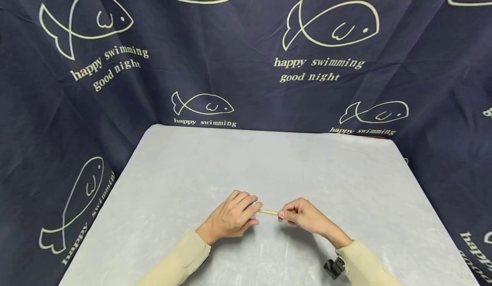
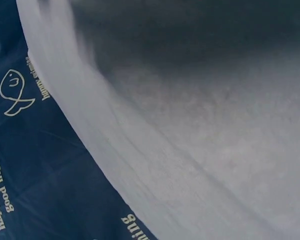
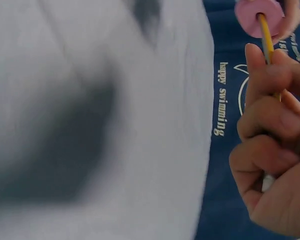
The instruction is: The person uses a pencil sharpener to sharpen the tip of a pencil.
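Observation:
A pencil (image 1: 268,212) spans the gap between the two hands, just above the table. My right hand (image 1: 305,215) pinches it between thumb and fingers. From the right wrist view, the yellow shaft runs into the dark hole of a round pink pencil sharpener (image 3: 247,20), and a whitish end (image 3: 268,182) shows below the curled fingers. My left hand (image 1: 232,215) grips the sharpener, which its fingers almost wholly cover in the head view. Neither hand appears in the left wrist view, and the pencil's tip is hidden inside the sharpener.
A pale grey cloth covers the table (image 1: 269,162). Dark blue curtains (image 1: 253,63) with fish drawings and lettering hang behind it and at both sides. A black wrist-worn device (image 1: 333,269) sits under the right sleeve (image 1: 365,264).

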Available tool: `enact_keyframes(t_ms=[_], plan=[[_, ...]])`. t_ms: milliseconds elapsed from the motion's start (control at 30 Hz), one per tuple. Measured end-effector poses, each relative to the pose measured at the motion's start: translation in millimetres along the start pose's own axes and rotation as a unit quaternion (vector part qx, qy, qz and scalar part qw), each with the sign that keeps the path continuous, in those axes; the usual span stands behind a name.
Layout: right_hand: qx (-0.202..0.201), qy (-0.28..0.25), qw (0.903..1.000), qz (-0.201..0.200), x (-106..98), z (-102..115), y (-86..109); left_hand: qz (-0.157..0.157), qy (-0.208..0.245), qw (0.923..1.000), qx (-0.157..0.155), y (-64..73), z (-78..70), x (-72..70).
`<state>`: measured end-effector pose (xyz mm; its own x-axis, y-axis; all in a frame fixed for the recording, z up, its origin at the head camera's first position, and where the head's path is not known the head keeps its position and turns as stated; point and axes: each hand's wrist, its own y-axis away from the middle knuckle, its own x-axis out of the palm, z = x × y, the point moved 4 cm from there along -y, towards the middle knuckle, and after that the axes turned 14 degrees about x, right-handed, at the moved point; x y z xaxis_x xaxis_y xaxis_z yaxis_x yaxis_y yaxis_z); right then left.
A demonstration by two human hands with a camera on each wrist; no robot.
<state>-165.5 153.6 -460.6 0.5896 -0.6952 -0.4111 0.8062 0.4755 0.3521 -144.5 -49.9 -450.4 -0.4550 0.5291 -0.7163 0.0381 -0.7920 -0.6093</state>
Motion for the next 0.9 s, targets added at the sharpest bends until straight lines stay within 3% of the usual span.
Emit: enact_keyframes(t_ms=[67, 133, 167, 233, 333, 400, 467, 533, 600, 633, 667, 733, 767, 800, 833, 900], plan=[[-0.033, 0.067, 0.9948, -0.069, -1.1, 3.1, 3.4, 0.008, 0.03, 0.9991, -0.029, 0.5, 3.0, -0.2], [-0.094, 0.144, 0.9727, -0.156, -1.1, 8.0, 8.0, 0.013, 0.075, 0.9944, -0.074, 1.2, 7.2, -1.7], [-0.129, 0.181, 0.9543, -0.2, -0.6, 11.0, 10.7, 0.013, 0.101, 0.99, -0.097, 1.4, 9.7, -2.7], [-0.212, 0.242, 0.905, -0.278, 1.4, 16.5, 16.2, 0.016, 0.163, 0.9751, -0.15, 1.8, 15.0, -5.2], [-0.305, 0.31, 0.8265, -0.358, 4.6, 21.6, 22.3, 0.04, 0.261, 0.936, -0.233, 1.3, 22.7, -8.0], [-0.337, 0.337, 0.7917, -0.382, 5.9, 23.3, 24.4, 0.065, 0.32, 0.9019, -0.283, 1.2, 26.5, -8.9], [-0.358, 0.353, 0.7705, -0.392, 7.1, 23.7, 25.5, 0.095, 0.38, 0.861, -0.325, 2.0, 28.5, -8.0], [-0.379, 0.355, 0.7582, -0.394, 8.3, 23.3, 26.8, 0.118, 0.427, 0.8254, -0.35, 2.6, 29.0, -7.0], [-0.403, 0.353, 0.7444, -0.399, 10.0, 22.9, 28.6, 0.132, 0.466, 0.798, -0.359, 2.5, 28.6, -6.1], [-0.414, 0.351, 0.7364, -0.403, 11.0, 22.6, 29.4, 0.137, 0.479, 0.7892, -0.36, 2.2, 28.2, -5.9], [-0.424, 0.349, 0.73, -0.407, 11.9, 22.6, 30.2, 0.139, 0.484, 0.7868, -0.357, 1.8, 27.8, -5.9], [-0.431, 0.342, 0.725, -0.414, 13.5, 23.0, 31.2, 0.135, 0.485, 0.7888, -0.353, 1.2, 26.7, -5.6], [-0.428, 0.333, 0.7334, -0.41, 14.0, 23.1, 31.3, 0.134, 0.478, 0.7942, -0.35, 1.0, 26.0, -5.1], [-0.417, 0.321, 0.7491, -0.402, 14.1, 23.2, 31.1, 0.132, 0.467, 0.8019, -0.348, 0.7, 25.0, -4.7], [-0.399, 0.306, 0.7718, -0.39, 13.7, 23.3, 30.8, 0.128, 0.451, 0.8148, -0.341, 0.0, 23.7, -4.0], [-0.336, 0.27, 0.83, -0.354, 12.0, 22.3, 29.3, 0.118, 0.41, 0.8483, -0.314, -1.4, 19.7, -2.7]])
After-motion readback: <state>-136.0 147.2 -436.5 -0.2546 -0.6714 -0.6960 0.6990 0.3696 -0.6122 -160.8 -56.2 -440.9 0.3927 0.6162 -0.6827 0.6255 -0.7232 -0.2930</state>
